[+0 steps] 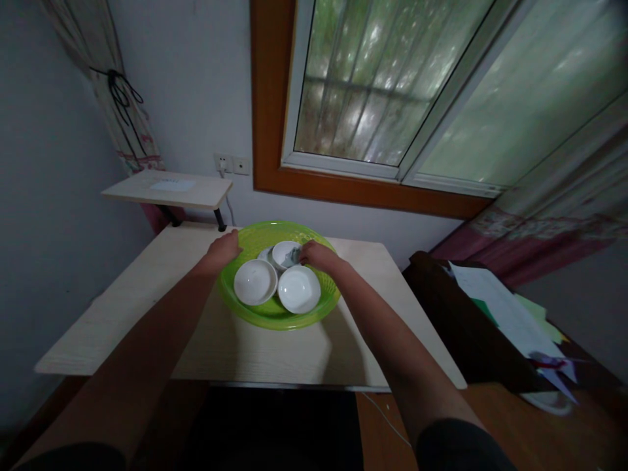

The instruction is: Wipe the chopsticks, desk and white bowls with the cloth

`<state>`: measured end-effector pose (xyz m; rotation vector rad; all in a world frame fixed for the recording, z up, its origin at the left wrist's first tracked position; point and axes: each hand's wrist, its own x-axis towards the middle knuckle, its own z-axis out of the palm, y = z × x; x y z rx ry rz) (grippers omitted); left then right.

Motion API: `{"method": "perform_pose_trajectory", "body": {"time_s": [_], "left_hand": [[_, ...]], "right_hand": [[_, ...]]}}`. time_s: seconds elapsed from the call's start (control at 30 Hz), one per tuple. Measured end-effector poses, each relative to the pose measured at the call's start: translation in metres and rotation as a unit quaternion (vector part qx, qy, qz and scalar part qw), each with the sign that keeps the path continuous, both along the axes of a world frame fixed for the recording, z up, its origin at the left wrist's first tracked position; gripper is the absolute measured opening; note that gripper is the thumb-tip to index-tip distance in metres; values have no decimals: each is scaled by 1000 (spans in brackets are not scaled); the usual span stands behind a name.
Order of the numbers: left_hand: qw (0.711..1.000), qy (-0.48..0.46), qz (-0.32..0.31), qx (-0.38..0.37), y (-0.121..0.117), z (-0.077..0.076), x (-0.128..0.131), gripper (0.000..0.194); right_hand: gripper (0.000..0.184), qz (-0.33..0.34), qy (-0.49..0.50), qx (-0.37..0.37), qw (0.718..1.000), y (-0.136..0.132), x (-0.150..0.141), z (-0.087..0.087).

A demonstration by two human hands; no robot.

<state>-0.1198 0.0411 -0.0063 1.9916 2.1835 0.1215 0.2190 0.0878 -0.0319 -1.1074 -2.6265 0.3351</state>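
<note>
A round, bright green plastic basin (275,322) rests on the pale table and holds several white bowls. My left hand (226,248) is closed over its left rear rim. Inside, a white bowl (256,282) lies front left and another white bowl (299,289) front right. Behind them a smaller white bowl (283,252) has a grey-green patch inside, either a pattern or something lying in it. My right hand (318,255) pinches that bowl's right rim, its fingertips partly hidden. Under the bowls, part of a patterned dish (265,254) peeks out.
A small raised shelf (169,190) with a paper on it stands at the table's back left. Behind the table (147,314) are a wall socket (224,163) and a barred window (363,85). Papers (510,314) lie on dark furniture at the right.
</note>
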Motion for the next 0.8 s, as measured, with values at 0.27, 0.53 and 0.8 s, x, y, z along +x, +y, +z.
{"method": "perform_pose_trajectory", "body": {"time_s": [0.27,0.53,0.8], "left_hand": [[1000,4,1,7,5,-8,-3,56],[1000,-11,-7,13,3,-7,-4,56],[1000,-8,-7,23,5,-13,-6,54]], "right_hand": [[17,-71,73,-43,994,0,8,27],[14,-291,317,-16,903,9,62,67],[24,-343,312,108,879,1,94,83]]}}
